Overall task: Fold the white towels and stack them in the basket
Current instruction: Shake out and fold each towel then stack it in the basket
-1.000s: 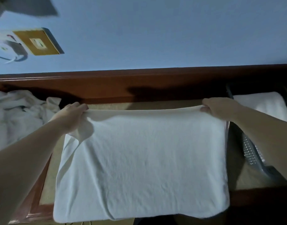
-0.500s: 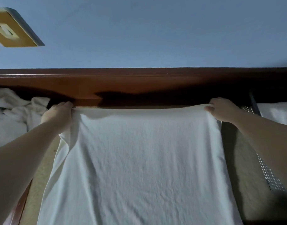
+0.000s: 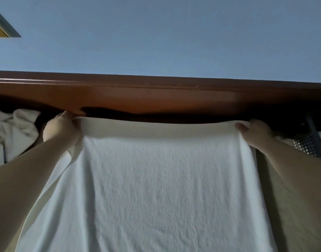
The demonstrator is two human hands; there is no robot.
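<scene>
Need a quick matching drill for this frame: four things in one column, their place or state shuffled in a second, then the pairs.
Things:
1. left hand
2. right hand
3. crumpled towels
4. basket

Place or state:
A. perforated dark wall at the far right edge
B. grips the far right corner of the spread towel
C. heaped loose at the far left
D. grips the far left corner of the spread towel

Pairs: 1-D, 2-B, 3-C, 4-A
</scene>
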